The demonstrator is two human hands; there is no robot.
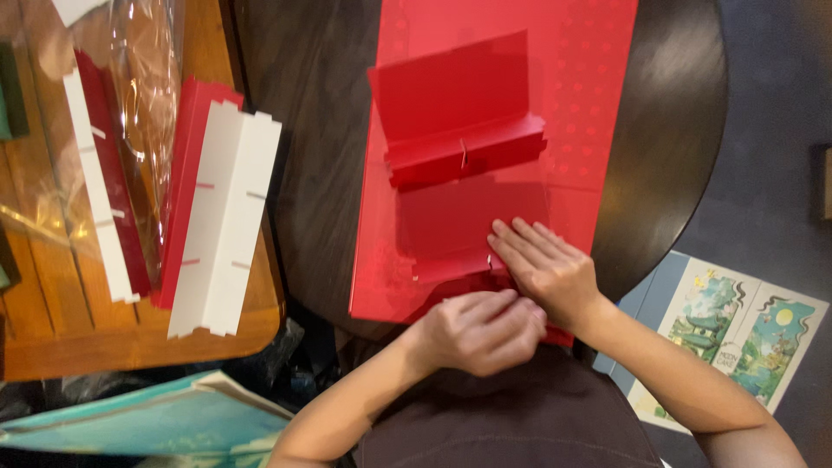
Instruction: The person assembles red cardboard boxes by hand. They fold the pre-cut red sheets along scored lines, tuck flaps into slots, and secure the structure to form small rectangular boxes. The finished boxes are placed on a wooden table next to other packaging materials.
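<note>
Pressing the right hand (544, 267) flat, fingers spread, on the red card sheet (485, 165) lying across the dark round table (667, 156), with the left hand (478, 331) curled shut at the sheet's near edge just beside it. Probably risking a crooked crease or a torn slot in the folded red insert (464, 147) if that edge slips while pushing. Hiding whatever the left fingers are pinching, so can't tell, and blurring the white slotted dividers (224, 217) on the wooden table (130, 347).

A round dark wooden table (667, 130) stands on grey floor (771, 104); an orange-brown wooden table (130, 347) adjoins its left side.
</note>
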